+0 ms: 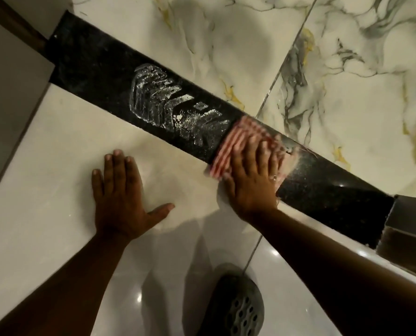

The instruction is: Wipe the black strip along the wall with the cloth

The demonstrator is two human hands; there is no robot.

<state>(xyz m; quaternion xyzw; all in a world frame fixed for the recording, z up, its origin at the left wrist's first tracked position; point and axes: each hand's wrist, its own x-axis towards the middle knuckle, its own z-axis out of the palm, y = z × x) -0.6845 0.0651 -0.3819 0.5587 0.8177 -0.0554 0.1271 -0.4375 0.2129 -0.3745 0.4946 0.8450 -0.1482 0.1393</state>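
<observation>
No legible text, label or number anywhere

Dim warm light, glare spots on the glossy floor tiles (270, 253), soft arm shadows, motion blur on the cloth (238, 141).

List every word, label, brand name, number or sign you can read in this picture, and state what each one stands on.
None can be read.
The white marks on the black strip are a dusty shoe-sole print: tread pattern, no letters.
The cloth under the right hand shows only red and white stripes, blurred.
The perforated dark object at the bottom edge carries holes, no text.
</observation>
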